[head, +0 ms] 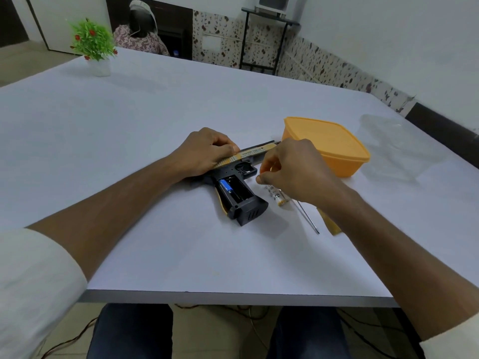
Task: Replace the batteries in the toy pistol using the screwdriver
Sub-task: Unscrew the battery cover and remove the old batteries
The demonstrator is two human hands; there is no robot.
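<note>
The black and gold toy pistol [241,177] lies on its side on the white table [155,125]. Its grip compartment is open and holds a blue battery [226,186]. My left hand [204,151] presses down on the rear of the slide and grips it. My right hand [290,169] hovers just right of the trigger guard, thumb and forefinger pinched together; nothing shows between them. Loose white and yellow batteries [277,196] lie below that hand. The screwdriver [308,216] lies beside them, its handle hidden by my wrist. A yellow cover piece [330,225] rests next to it.
An orange lidded box [329,146] stands just beyond my right hand, with a clear plastic container [383,136] to its right. A small potted plant [94,47] sits at the far left corner. A person sits beyond the table's far edge.
</note>
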